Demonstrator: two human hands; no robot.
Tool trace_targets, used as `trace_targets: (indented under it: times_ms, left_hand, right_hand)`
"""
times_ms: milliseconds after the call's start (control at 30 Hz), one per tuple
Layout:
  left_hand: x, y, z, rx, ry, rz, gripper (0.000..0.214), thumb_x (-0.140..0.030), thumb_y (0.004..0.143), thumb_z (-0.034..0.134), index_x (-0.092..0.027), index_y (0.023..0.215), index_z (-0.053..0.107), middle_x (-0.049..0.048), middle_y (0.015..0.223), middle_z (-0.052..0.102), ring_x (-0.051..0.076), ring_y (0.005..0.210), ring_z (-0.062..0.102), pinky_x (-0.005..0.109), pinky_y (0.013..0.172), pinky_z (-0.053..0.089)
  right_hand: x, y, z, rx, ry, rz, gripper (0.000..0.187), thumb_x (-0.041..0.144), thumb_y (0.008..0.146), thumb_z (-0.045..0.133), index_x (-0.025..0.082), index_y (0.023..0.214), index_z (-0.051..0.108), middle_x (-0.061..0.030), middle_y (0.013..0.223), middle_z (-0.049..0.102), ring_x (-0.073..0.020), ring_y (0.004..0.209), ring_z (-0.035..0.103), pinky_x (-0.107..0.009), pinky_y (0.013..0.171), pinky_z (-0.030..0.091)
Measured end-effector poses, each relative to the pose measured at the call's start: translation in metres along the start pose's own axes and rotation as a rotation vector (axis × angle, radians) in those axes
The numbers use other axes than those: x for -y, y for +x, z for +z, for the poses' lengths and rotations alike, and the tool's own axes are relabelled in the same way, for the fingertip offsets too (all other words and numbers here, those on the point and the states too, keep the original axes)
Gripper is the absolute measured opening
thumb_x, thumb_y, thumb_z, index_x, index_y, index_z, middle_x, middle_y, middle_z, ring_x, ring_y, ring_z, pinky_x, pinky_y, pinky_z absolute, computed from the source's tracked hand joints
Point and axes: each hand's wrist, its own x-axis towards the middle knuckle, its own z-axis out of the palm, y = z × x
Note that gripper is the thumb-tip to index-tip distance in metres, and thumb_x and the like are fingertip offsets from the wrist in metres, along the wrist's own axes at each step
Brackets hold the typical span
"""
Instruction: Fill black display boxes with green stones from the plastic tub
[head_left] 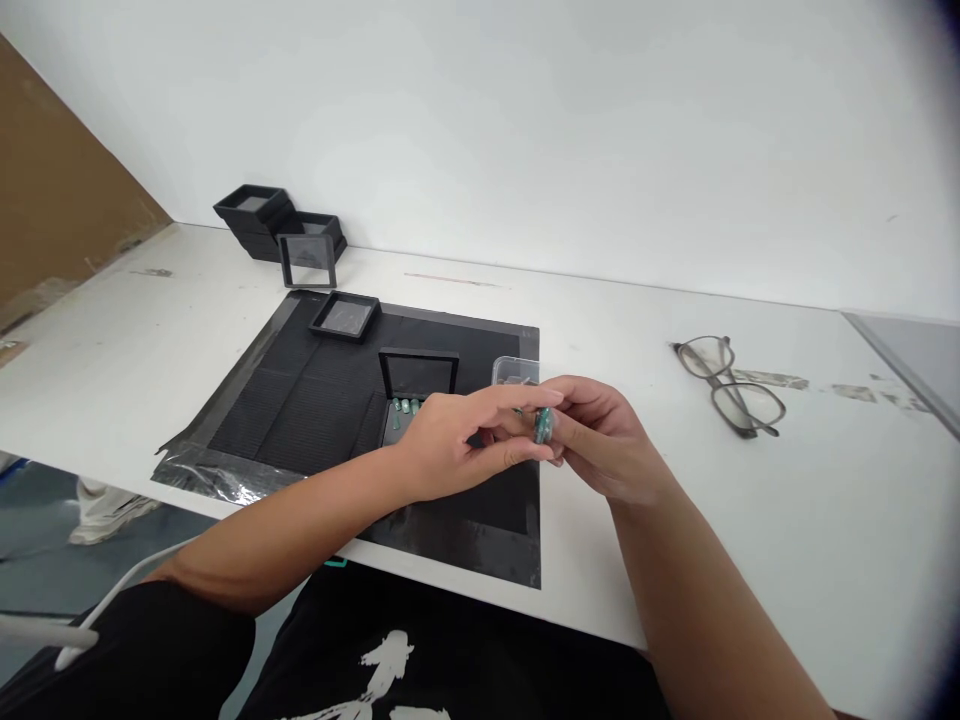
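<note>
My left hand (457, 445) and my right hand (607, 440) meet above the right edge of a black mat (315, 410). Both pinch small green beads (543, 424) between their fingertips. Behind my left hand stands an open black box (417, 375) with a raised lid, and several green beads (405, 407) lie in its base. A small clear plastic container (514, 371) sits just beyond my fingers.
A black framed box (345, 317) lies on the mat's far part. A stack of black boxes (262, 220) stands at the back left, with one frame (307, 262) propped in front. Eyeglasses (727, 385) lie on the white table (787, 480) to the right.
</note>
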Motion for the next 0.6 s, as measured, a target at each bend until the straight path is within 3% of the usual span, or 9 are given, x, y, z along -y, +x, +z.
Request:
trace_targets:
  times_ms: [167, 300, 600]
  left_hand:
    - [0.0024, 0.0024, 0.0027, -0.075, -0.145, 0.141, 0.048, -0.028, 0.092, 0.069, -0.028, 0.137, 0.053, -0.0055, 0.086, 0.080, 0.008, 0.083, 0.075, 0.017, 0.085, 0.059]
    - [0.0045, 0.0059, 0.0053, -0.130, -0.250, 0.213, 0.055, -0.019, 0.083, 0.077, -0.025, 0.134, 0.058, -0.0041, 0.082, 0.080, 0.008, 0.086, 0.076, 0.012, 0.083, 0.058]
    - [0.0059, 0.0077, 0.0048, -0.229, -0.182, 0.285, 0.055, -0.016, 0.078, 0.081, -0.025, 0.130, 0.064, -0.0031, 0.082, 0.080, 0.008, 0.077, 0.075, 0.013, 0.078, 0.059]
  right_hand:
    - [0.0005, 0.0007, -0.0026, 0.086, 0.029, -0.011, 0.009, 0.028, 0.090, 0.070, 0.025, 0.098, 0.072, 0.0048, 0.061, 0.057, -0.0081, 0.050, 0.047, -0.023, 0.047, 0.039]
    - [-0.0010, 0.0012, -0.0025, 0.083, 0.063, -0.009, 0.009, 0.026, 0.089, 0.072, 0.024, 0.097, 0.070, 0.0045, 0.066, 0.060, -0.0061, 0.049, 0.048, -0.019, 0.043, 0.039]
    - [0.0008, -0.0017, -0.0027, 0.109, 0.081, 0.093, 0.008, 0.027, 0.092, 0.068, 0.020, 0.095, 0.072, 0.0047, 0.061, 0.059, -0.0050, 0.045, 0.050, -0.017, 0.040, 0.044]
